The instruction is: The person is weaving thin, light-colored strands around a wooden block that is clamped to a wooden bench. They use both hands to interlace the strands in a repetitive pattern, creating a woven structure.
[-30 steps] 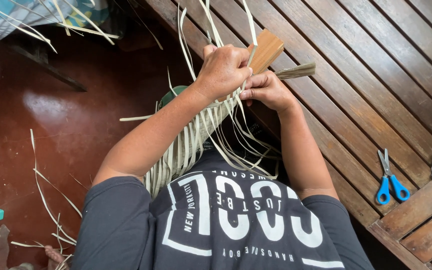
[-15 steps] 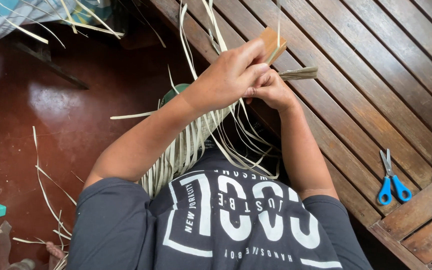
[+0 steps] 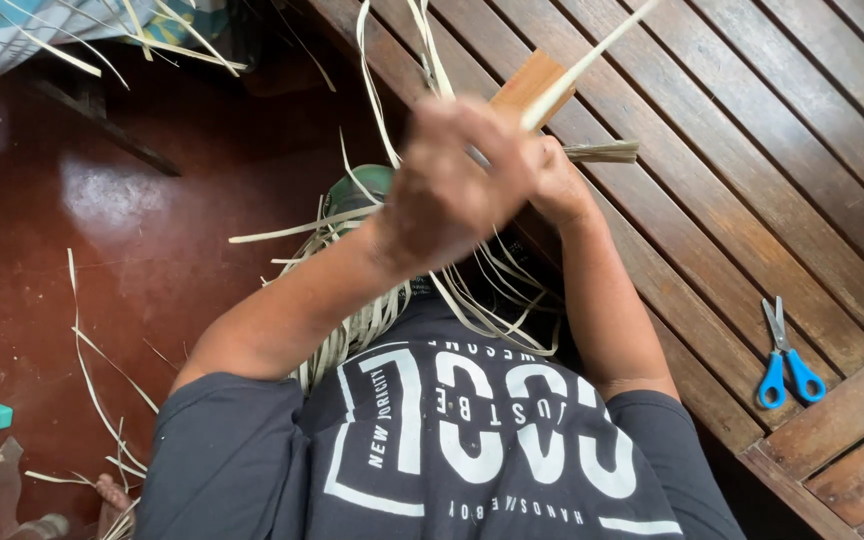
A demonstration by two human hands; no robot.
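A pale strip (image 3: 592, 60) is gripped in the closed left hand (image 3: 457, 170) — weaving seems underway; the right hand (image 3: 557, 185) pinches the woven strips (image 3: 372, 320). Tightening likely follows.

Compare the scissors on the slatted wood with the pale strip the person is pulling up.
The scissors lie flat and untouched on the slatted wood; the strip is held in the left hand and slants upward. The scissors are short, with blue handles and metal blades; the strip is long, thin, pale and plain. The scissors look sharp in the picture; the strip is blurred. Both are over the wood.
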